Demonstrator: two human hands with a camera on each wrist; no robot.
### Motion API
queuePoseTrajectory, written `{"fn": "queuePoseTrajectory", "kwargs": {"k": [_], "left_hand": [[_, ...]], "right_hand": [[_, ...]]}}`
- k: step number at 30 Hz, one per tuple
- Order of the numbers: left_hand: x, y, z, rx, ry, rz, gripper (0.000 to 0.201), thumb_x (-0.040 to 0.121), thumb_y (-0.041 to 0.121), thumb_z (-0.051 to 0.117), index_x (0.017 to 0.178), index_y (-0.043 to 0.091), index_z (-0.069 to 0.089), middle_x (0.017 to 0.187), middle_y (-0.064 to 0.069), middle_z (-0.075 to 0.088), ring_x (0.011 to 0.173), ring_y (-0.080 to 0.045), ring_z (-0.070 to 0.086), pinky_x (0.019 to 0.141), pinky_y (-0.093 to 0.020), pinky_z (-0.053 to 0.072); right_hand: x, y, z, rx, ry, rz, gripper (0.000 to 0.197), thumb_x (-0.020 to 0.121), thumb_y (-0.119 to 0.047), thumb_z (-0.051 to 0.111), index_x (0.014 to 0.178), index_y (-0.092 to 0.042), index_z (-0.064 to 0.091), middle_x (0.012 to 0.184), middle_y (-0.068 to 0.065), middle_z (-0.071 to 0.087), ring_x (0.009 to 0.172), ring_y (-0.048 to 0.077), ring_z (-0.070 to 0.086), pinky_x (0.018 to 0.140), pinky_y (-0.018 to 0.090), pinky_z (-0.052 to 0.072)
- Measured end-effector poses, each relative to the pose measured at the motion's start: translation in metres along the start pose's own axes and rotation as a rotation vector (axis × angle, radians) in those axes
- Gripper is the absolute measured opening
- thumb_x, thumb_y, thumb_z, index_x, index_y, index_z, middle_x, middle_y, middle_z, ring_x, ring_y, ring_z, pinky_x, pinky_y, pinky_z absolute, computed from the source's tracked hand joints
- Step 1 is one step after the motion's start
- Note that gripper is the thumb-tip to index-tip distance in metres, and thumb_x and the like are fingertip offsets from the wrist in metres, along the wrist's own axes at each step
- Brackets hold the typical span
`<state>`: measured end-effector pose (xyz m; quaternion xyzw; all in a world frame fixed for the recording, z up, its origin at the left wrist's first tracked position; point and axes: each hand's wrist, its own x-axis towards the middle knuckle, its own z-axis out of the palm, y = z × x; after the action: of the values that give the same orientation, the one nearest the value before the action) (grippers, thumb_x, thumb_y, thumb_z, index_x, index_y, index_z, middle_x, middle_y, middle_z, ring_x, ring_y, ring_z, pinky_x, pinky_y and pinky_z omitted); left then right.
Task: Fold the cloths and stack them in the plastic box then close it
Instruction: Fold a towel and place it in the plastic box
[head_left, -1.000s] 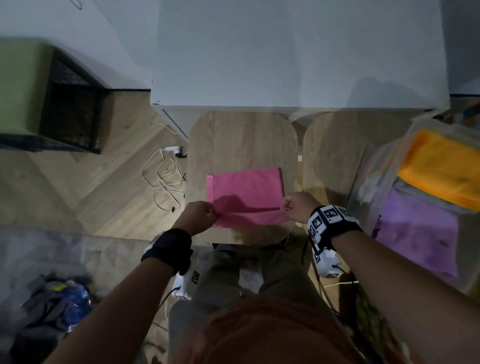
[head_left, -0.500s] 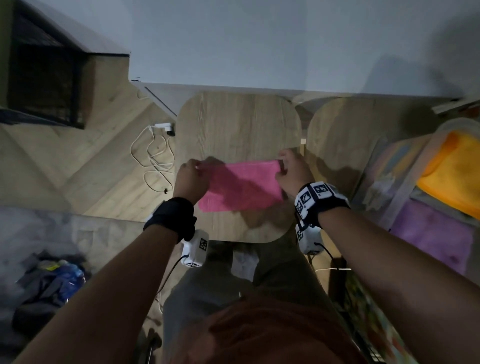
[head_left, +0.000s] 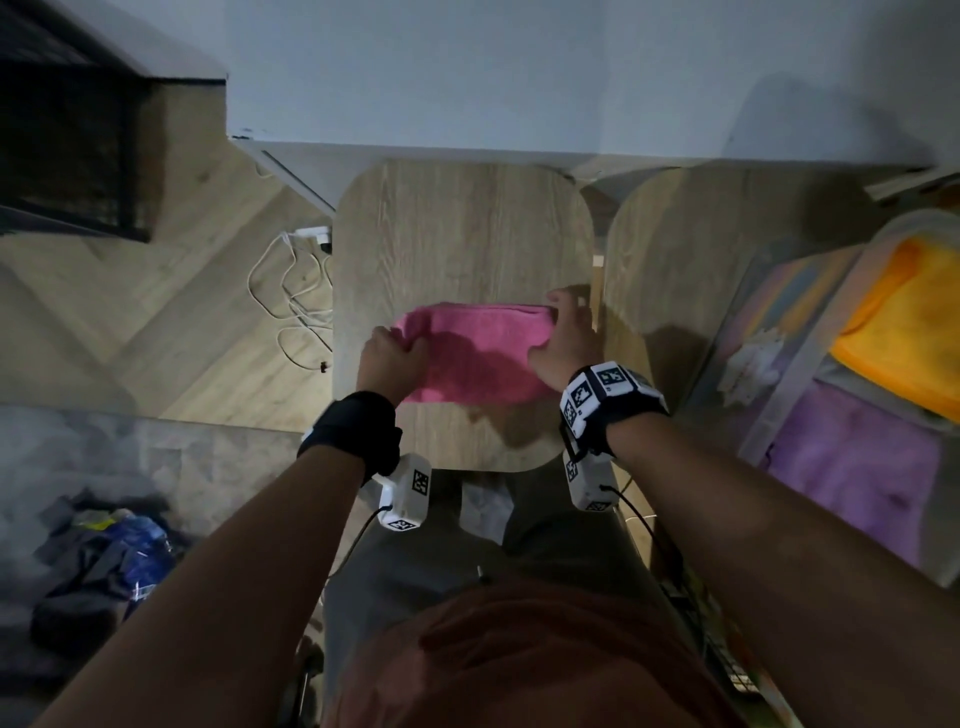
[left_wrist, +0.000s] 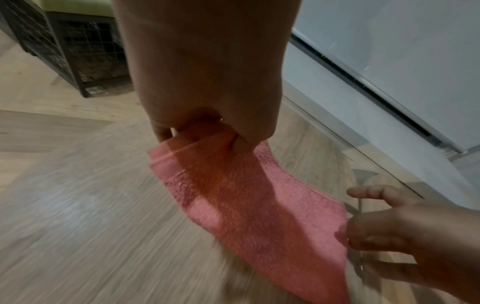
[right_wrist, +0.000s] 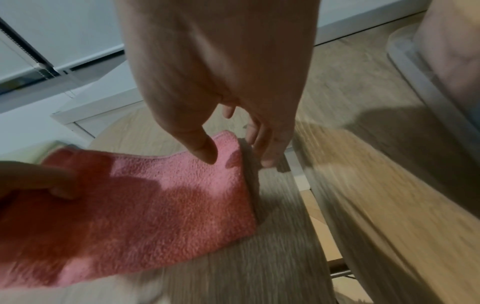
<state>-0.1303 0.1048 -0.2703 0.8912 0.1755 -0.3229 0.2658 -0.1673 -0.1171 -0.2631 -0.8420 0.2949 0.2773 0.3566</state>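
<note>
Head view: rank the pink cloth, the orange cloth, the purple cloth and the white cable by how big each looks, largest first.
1. purple cloth, though nearness to the camera inflates it
2. pink cloth, part hidden by the hands
3. orange cloth, cut off by the frame edge, so 2 and 3 are unsure
4. white cable

A folded pink cloth (head_left: 478, 353) lies on a wooden table (head_left: 457, 228) — the left hand (head_left: 389, 358) grips its left end, the right hand (head_left: 563, 343) rests at its right end. A plastic box (head_left: 779, 405) holding orange and purple cloths sits right.
</note>
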Motion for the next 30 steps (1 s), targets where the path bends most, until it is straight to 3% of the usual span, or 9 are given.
{"fn": "queuePoseTrajectory", "kwargs": {"k": [3,8,11,13,15,17,21,26,30], "left_hand": [[-0.013,0.016,-0.001,-0.125,0.042,0.063,0.028,0.089,0.027,0.061,0.098,0.008,0.043,0.079,0.003,0.051,0.07,-0.017,0.049,0.062,-0.029,0.037],[-0.038,0.061,0.017,-0.169,-0.091,0.252,0.03,0.085,0.027,0.066,0.102,0.011,0.047,0.084,0.003,0.059,0.07,-0.012,0.058,0.055,-0.02,0.044],[-0.051,0.083,0.037,-0.165,-0.257,0.337,0.041,0.088,0.041,0.066,0.111,0.01,0.053,0.093,-0.001,0.066,0.076,-0.015,0.066,0.066,-0.026,0.055],[-0.052,0.086,0.049,-0.095,-0.181,0.38,0.032,0.093,0.034,0.061,0.11,0.007,0.06,0.098,-0.004,0.067,0.079,-0.015,0.063,0.069,-0.021,0.051],[-0.047,0.083,0.056,-0.062,-0.018,0.345,0.024,0.091,0.018,0.057,0.109,0.003,0.059,0.103,-0.01,0.064,0.081,-0.016,0.055,0.062,-0.01,0.04],[-0.039,0.075,0.061,0.011,0.025,0.24,0.033,0.089,0.016,0.056,0.117,-0.001,0.052,0.117,-0.017,0.052,0.092,-0.025,0.052,0.074,-0.021,0.045],[-0.022,0.058,0.066,0.17,-0.192,-0.035,0.06,0.087,0.045,0.06,0.129,0.003,0.052,0.125,-0.021,0.042,0.112,-0.041,0.048,0.101,-0.045,0.044],[-0.03,0.08,0.059,0.082,-0.204,0.15,0.052,0.08,0.047,0.046,0.101,0.001,0.058,0.094,-0.014,0.059,0.087,-0.029,0.057,0.07,-0.033,0.043],[-0.05,0.118,0.035,-0.073,-0.195,0.291,0.024,0.079,0.044,0.046,0.076,0.02,0.042,0.074,0.006,0.049,0.065,-0.009,0.046,0.053,-0.015,0.033]], "right_hand": [[-0.002,0.003,-0.006,0.035,0.067,-0.001,0.066,0.078,-0.004,0.067,0.134,-0.023,0.038,0.132,0.011,0.043,0.123,0.032,0.046,0.106,0.04,0.041],[-0.002,0.005,-0.016,0.074,0.104,0.01,0.046,0.085,-0.022,0.065,0.126,-0.026,0.044,0.125,0.006,0.047,0.105,0.03,0.058,0.091,0.045,0.053],[-0.001,0.011,-0.022,0.093,0.088,0.042,0.03,0.095,-0.04,0.052,0.119,-0.023,0.048,0.117,0.007,0.054,0.094,0.028,0.061,0.08,0.041,0.054],[-0.001,0.017,-0.024,0.144,0.095,0.079,0.033,0.097,-0.045,0.047,0.119,-0.02,0.047,0.115,0.008,0.057,0.092,0.026,0.061,0.076,0.037,0.051],[-0.001,0.022,-0.023,0.217,0.1,0.118,0.043,0.097,-0.048,0.048,0.127,-0.017,0.047,0.124,0.009,0.055,0.103,0.028,0.059,0.084,0.039,0.05],[-0.002,0.027,-0.024,0.247,0.071,0.151,0.047,0.095,-0.045,0.052,0.133,-0.017,0.045,0.132,0.01,0.051,0.111,0.029,0.057,0.092,0.044,0.05],[-0.006,0.036,-0.024,0.223,-0.092,0.146,0.052,0.091,-0.019,0.057,0.138,-0.02,0.035,0.119,0.007,0.049,0.099,0.025,0.058,0.078,0.034,0.054],[-0.013,0.036,-0.029,0.255,-0.134,0.086,0.049,0.085,-0.02,0.062,0.13,-0.024,0.042,0.097,-0.004,0.055,0.088,0.018,0.061,0.059,0.021,0.043],[-0.016,0.015,-0.036,0.448,-0.151,0.149,0.065,0.076,-0.059,0.056,0.13,-0.023,0.047,0.107,-0.007,0.06,0.092,0.024,0.062,0.063,0.028,0.044]]}}
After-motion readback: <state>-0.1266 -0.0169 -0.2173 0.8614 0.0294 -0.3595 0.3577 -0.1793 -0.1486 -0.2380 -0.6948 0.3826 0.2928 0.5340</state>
